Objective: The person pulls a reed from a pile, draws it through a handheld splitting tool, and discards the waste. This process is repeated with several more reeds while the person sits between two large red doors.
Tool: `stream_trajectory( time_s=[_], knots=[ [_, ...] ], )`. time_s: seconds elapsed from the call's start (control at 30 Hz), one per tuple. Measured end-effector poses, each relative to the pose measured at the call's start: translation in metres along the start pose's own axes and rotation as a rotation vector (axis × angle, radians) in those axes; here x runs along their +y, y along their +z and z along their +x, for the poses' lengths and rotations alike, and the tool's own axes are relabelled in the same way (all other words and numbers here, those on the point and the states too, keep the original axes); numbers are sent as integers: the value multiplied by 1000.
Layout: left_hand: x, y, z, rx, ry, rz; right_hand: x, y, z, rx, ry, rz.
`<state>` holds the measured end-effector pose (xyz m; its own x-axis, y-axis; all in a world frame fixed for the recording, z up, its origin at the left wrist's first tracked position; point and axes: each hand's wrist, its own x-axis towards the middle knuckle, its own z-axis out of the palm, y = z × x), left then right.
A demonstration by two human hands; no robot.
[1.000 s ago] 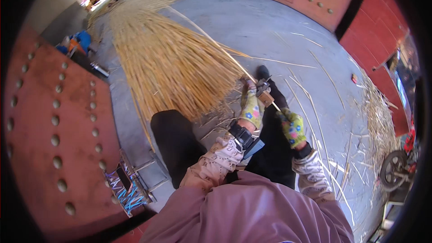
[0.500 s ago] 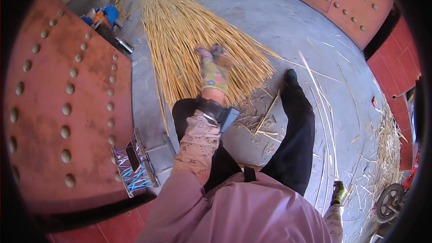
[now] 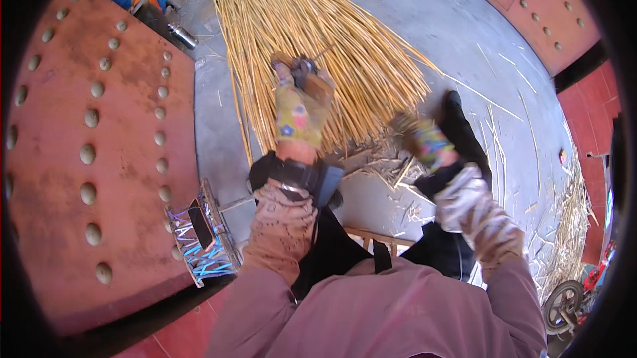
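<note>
A broad fan of long yellow reed stalks [image 3: 318, 46] lies on the floor in front of me, its near ends spread towards my feet. My left hand [image 3: 302, 99], in a flowered, soiled glove, is over the middle of the stalks. Its fingers are closed around a small dark object [image 3: 305, 66] that I cannot make out. My right hand [image 3: 421, 139], in a similar glove, is near the right-hand ends of the stalks. It is smeared by motion, so its fingers do not show clearly. Broken stalk bits [image 3: 391, 172] lie below the stalk ends.
To the left stands a red studded door [image 3: 126, 159], with a phone [image 3: 200, 225] on a blue-strapped stool [image 3: 212, 262] beside it. A metal flask [image 3: 182, 35] lies further off. At right are loose straw [image 3: 570, 225] and a wheel [image 3: 563, 306]; another studded door [image 3: 531, 0] is behind.
My right hand has come up from the lower right to the stalk ends. My left hand has shifted slightly left and stays closed over the stalks. The view has tilted.
</note>
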<state>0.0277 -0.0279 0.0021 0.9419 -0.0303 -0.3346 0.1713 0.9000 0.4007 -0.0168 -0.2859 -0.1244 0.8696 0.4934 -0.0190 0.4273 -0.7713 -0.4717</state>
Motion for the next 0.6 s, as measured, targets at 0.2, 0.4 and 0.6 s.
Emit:
stream_trajectory(
  time_s=[0.2, 0.4, 0.6],
  knots=[
    [12, -21, -27, -157, -8, -38, -19, 227, 44, -171, 797, 1561],
    [17, 6, -32, 158, 40, -6, -3, 253, 67, -403, 483, 2284],
    [13, -37, -12, 79, 181, 439, 20, 217, 68, -151, 309, 1164]
  ],
)
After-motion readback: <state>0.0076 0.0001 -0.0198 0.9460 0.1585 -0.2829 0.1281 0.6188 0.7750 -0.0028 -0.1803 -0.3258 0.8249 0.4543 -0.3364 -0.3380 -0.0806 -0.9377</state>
